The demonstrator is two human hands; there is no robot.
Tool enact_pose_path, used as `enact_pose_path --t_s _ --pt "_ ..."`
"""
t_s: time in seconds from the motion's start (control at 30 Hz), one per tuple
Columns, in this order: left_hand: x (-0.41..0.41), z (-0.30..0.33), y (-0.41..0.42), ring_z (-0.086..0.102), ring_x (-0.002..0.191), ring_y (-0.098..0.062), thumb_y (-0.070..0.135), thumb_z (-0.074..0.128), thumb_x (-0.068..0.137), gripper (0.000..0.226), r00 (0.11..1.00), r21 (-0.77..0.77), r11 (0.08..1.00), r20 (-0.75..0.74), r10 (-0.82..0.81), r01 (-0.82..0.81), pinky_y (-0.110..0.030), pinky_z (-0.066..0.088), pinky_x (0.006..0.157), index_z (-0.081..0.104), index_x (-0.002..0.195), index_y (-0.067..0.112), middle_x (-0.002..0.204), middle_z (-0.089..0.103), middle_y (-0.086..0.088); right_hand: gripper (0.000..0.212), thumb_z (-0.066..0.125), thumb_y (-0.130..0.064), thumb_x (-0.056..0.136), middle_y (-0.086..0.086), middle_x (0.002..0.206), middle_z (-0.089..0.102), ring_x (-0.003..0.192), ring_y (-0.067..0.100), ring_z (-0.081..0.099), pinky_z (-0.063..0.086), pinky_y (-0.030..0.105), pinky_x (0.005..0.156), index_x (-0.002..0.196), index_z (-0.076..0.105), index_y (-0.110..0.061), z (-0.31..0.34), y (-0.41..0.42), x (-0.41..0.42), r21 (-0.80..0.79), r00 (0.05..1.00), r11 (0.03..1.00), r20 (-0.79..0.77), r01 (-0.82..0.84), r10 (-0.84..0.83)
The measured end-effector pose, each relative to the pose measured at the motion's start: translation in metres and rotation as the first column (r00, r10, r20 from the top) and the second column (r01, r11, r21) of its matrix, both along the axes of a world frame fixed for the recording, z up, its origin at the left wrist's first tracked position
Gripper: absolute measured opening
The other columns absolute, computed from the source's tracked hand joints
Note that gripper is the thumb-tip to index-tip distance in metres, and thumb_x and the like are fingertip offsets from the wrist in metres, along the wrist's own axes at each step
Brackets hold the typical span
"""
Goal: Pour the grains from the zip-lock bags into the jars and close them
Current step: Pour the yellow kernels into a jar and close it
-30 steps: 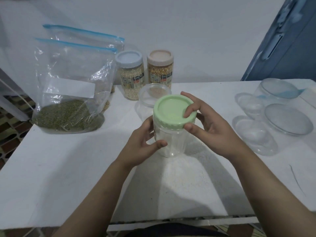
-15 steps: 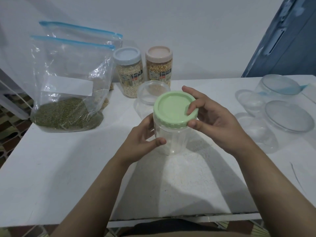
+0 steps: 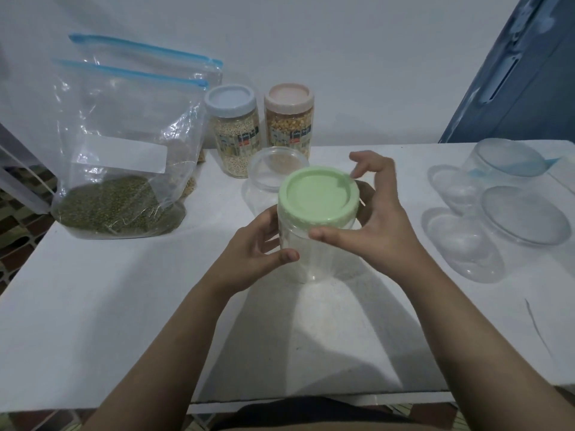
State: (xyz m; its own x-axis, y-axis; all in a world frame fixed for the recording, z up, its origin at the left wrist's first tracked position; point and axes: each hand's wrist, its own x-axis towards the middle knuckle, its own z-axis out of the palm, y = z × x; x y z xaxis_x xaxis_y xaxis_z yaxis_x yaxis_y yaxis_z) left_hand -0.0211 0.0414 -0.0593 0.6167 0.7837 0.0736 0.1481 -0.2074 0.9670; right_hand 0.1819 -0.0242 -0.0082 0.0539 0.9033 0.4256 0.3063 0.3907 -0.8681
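While the left hand (image 3: 255, 247) grips the empty clear jar (image 3: 314, 250) upright on the bench (image 3: 93, 306), right-hand fingers (image 3: 357, 169) curl around its green lid (image 3: 317, 197). Green grains sit in the zip-lock bag (image 3: 124, 157); two capped jars (image 3: 236, 132) are full.

Green lid (image 3: 318, 197), pale blue lid (image 3: 230, 99), pink lid (image 3: 288, 94), blue-zipped bags (image 3: 124, 119)

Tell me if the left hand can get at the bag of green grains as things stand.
Probably yes, once it lets go: the left hand holds the empty jar, and only bare table lies between it and the bag.
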Motion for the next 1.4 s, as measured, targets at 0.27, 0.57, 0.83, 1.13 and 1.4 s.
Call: enact_pose_path --t_s 0.27,0.57,0.83,1.13,1.4 --pt "-0.002 -0.001 -0.001 0.049 0.134 -0.02 0.051 0.082 0.072 0.093 1.0 -0.012 1.0 0.001 0.001 -0.001 -0.056 0.039 0.111 0.041 0.145 0.011 0.139 0.057 0.0 0.022 0.062 -0.039 0.093 0.009 0.125 0.045 0.12 0.014 0.051 0.046 0.025 0.096 0.104 0.063 -0.02 -0.002 0.001 0.019 0.052 0.996 0.995 -0.023 -0.09 0.091" --pt "0.001 -0.001 -0.003 0.048 0.135 -0.019 0.052 0.079 0.074 0.092 1.0 -0.008 1.0 -0.008 -0.004 0.004 -0.054 0.039 0.111 0.041 0.146 0.011 0.142 0.055 0.003 0.024 0.056 -0.037 0.097 0.0 0.121 0.059 0.121 0.019 0.055 0.048 0.043 0.101 0.11 0.058 -0.017 0.002 -0.002 0.003 0.193 0.999 0.981 0.018 0.035 -0.039" --pt "0.009 0.003 -0.003 0.05 0.134 -0.016 0.053 0.077 0.075 0.089 1.0 0.003 1.0 -0.028 -0.012 0.012 -0.052 0.041 0.11 0.042 0.147 0.013 0.141 0.056 0.005 0.02 0.057 -0.013 0.096 0.01 0.113 0.058 0.12 0.017 0.055 0.045 0.024 0.099 0.113 0.056 -0.003 0.005 -0.006 0.011 0.111 0.987 0.994 -0.158 -0.005 0.022" --pt "0.01 0.002 -0.006 0.047 0.136 -0.014 0.053 0.078 0.074 0.092 0.999 -0.002 1.0 -0.011 0.031 -0.031 -0.051 0.04 0.112 0.04 0.148 0.015 0.142 0.055 0.008 0.019 0.058 -0.03 0.097 -0.007 0.104 0.059 0.112 0.016 0.056 0.044 0.026 0.095 0.103 0.059 -0.012 0.01 -0.017 0.034 0.269 0.899 0.943 0.336 0.195 -0.282" --pt "0.019 -0.008 -0.011 0.048 0.133 -0.006 0.07 0.067 0.074 0.09 0.993 0.039 0.993 0.009 0.115 -0.115 -0.031 0.044 0.108 0.034 0.15 0.033 0.142 0.052 0.02 0.026 0.046 -0.029 0.104 -0.003 0.08 0.061 0.071 -0.001 0.052 0.036 0.017 0.061 0.09 0.063 -0.015 -0.033 0.003 0.063 -0.214 0.842 0.815 0.171 0.538 -0.511"
